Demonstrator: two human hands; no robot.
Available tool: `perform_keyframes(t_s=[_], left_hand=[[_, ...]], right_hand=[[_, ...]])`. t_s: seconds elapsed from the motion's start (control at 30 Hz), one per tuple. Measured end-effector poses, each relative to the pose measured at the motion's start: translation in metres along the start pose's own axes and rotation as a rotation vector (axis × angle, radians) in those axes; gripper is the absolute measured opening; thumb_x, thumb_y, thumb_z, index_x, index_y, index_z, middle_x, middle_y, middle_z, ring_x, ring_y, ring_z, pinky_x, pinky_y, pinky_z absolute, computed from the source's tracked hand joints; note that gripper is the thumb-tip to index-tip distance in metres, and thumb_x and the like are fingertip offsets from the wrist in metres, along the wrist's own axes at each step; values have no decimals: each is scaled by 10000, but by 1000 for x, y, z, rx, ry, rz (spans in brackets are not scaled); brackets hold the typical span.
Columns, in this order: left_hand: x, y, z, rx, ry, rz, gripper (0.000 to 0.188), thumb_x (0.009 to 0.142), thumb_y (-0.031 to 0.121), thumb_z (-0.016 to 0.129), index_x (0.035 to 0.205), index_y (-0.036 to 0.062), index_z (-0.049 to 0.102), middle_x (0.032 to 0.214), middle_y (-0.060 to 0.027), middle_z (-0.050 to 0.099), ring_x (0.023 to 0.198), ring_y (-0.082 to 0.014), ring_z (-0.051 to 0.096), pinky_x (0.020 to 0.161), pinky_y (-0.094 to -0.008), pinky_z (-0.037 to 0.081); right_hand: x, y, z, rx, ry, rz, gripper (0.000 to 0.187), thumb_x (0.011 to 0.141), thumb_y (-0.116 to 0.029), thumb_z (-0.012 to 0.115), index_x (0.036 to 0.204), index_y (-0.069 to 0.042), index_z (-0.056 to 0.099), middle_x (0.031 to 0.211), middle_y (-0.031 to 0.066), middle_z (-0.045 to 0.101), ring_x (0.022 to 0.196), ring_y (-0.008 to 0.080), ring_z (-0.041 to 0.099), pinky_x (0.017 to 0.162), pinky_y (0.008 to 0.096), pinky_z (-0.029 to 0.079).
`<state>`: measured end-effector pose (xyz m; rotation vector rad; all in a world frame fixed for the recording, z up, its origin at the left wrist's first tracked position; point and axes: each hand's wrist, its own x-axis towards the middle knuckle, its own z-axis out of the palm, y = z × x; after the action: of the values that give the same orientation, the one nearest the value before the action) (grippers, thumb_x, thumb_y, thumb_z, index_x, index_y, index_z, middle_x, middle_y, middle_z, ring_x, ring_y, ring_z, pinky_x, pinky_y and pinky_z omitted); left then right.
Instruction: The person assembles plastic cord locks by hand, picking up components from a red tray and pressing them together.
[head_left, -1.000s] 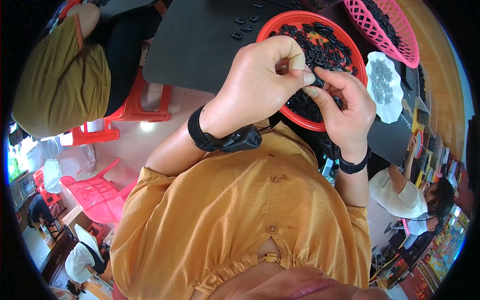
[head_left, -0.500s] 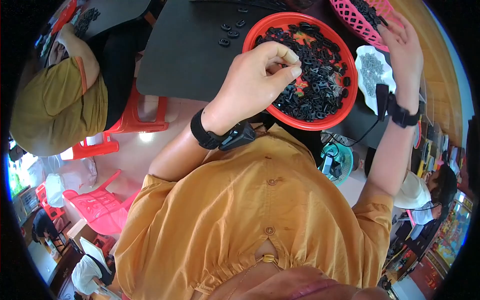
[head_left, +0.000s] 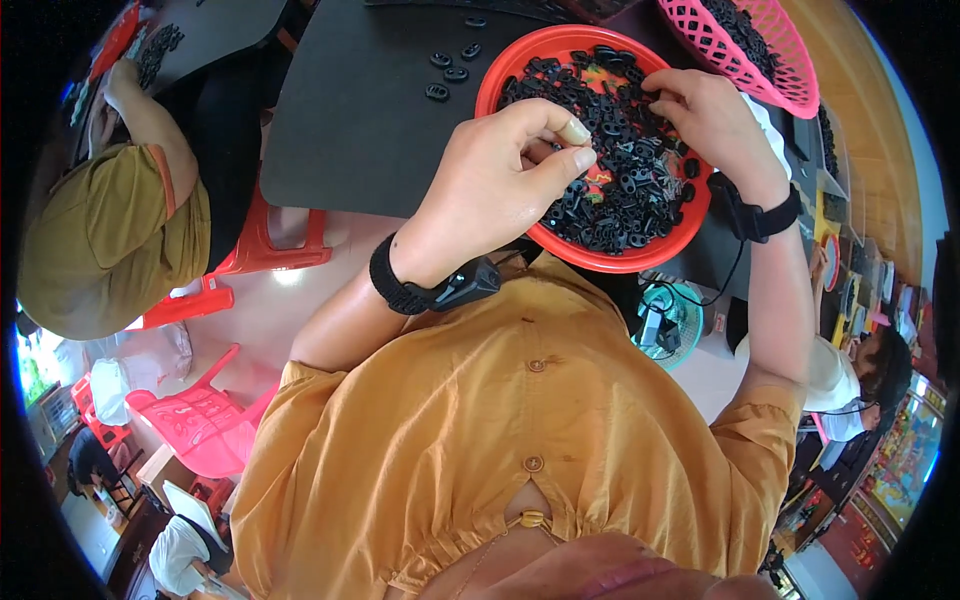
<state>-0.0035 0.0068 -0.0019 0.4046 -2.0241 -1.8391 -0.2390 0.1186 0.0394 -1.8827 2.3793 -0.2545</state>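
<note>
Over the near left part of a round red basin (head_left: 490, 84), my left hand (head_left: 505, 180) is closed, thumb and forefinger pinched together. Whatever sits in the pinch is too small to make out. Many small black plastic pieces (head_left: 625, 210), some with two holes, fill the basin, along with thin pale bits. My right hand (head_left: 715, 130) reaches in over the basin's right side, thumb and forefinger bent and apart just above the black pieces. Nothing shows between them.
A pink lattice basket (head_left: 795, 85) holding black pieces stands at the far right. Beside the basin, my right hand partly covers a white dish (head_left: 768, 130). Several black two-holed pieces (head_left: 440, 60) lie on the dark table (head_left: 350, 130). A person in olive (head_left: 120, 230) sits at left.
My right hand has left the pink basket and moved left and nearer, over the red basin. My left hand keeps its pinch, shifted slightly.
</note>
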Motion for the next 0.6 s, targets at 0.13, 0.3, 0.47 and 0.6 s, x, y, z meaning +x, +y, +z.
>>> perform_keyframes(t_s=[0.13, 0.3, 0.47, 0.6], left_hand=[[0, 1, 0, -27, 6, -33, 141, 900, 87, 648, 989, -3, 585, 878, -32, 661, 730, -53, 590, 632, -213, 517], [0, 1, 0, -55, 2, -65, 130, 902, 81, 644, 984, 0, 585, 868, -30, 658, 720, -55, 592, 629, -207, 512], [0, 1, -1, -54, 2, -73, 130, 902, 75, 642, 993, 2, 586, 858, -29, 655, 712, -59, 595, 628, -207, 512], [0, -3, 0, -57, 33, -44, 130, 900, 69, 641, 998, 1, 589, 850, -30, 653, 711, -63, 603, 626, -206, 515]], right_hand=[[4, -6, -6, 100, -111, 50, 209, 811, -90, 595, 991, -12, 667, 849, 180, 660, 818, 341, 645, 740, 403, 514], [4, 0, -10, 96, -213, 19, 250, 763, -34, 627, 1009, -6, 663, 844, 164, 670, 788, 307, 656, 715, 382, 519], [3, -5, -13, 105, -230, 17, 251, 736, -7, 658, 986, 15, 644, 802, 155, 658, 738, 294, 645, 691, 384, 520], [-1, -12, -13, 210, -303, 182, 250, 729, -32, 698, 966, 7, 630, 764, 139, 644, 706, 282, 634, 649, 379, 509]])
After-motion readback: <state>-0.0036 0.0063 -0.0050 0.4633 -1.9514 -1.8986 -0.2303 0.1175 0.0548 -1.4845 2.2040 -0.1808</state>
